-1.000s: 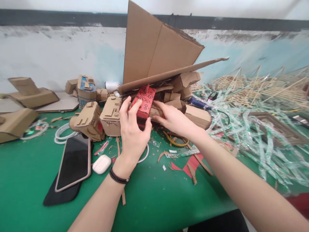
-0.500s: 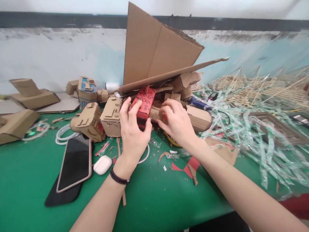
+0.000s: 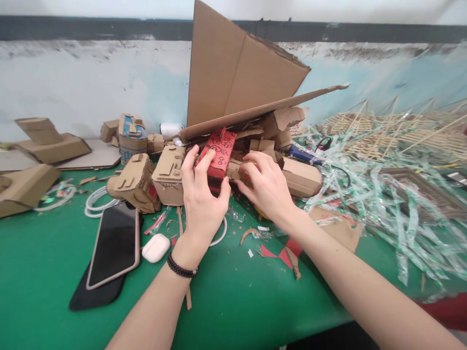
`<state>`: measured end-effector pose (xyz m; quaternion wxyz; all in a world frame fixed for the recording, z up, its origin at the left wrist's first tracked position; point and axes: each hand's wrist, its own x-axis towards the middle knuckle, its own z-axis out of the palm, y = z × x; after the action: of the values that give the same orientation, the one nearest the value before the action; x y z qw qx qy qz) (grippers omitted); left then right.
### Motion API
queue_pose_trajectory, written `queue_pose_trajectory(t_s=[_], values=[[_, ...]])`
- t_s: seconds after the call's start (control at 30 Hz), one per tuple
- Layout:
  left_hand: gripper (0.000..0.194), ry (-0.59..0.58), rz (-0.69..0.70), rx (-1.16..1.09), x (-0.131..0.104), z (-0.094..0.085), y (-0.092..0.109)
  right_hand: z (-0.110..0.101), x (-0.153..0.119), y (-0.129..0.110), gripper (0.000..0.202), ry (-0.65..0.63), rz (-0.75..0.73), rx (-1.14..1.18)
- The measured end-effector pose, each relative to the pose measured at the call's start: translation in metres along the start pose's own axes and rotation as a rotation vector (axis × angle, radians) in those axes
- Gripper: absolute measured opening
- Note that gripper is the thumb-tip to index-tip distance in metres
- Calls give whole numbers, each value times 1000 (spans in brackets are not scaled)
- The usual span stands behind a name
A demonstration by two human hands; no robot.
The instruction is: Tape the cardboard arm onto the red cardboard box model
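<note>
A red cardboard box [image 3: 221,156] with black drawings on it lies tilted in the middle of the pile. My left hand [image 3: 203,197] grips its near left side, index finger on top and thumb at the front corner. A short brown cardboard piece [image 3: 234,168] juts from the box's right side. The curled fingers of my right hand [image 3: 266,182] close around that piece, and they hide its far end. To the left of my left hand sits a tan cardboard block [image 3: 169,177]; right of my right hand lies a faceted cardboard tube [image 3: 302,177].
Large cardboard sheets [image 3: 226,73] lean over the pile against the wall. Crumpled clear-green tape [image 3: 368,209] and a thin-stick structure [image 3: 365,129] fill the right. On the green table [image 3: 226,311] are a phone [image 3: 115,245], a white earbud case [image 3: 156,248] and scraps.
My right hand has shifted very slightly at the cardboard piece, its fingers bunching a little. My left hand keeps its place on the red box. The view has moved a touch.
</note>
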<state>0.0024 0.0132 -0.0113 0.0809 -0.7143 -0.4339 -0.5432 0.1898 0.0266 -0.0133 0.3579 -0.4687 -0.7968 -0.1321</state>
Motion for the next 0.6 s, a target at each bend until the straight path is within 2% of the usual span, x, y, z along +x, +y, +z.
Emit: queue_pose_trajectory(t_s=[0.6], values=[[60,-10,1,-12,-1,0,0,1,-2,-2,11,-23,-13,-35]])
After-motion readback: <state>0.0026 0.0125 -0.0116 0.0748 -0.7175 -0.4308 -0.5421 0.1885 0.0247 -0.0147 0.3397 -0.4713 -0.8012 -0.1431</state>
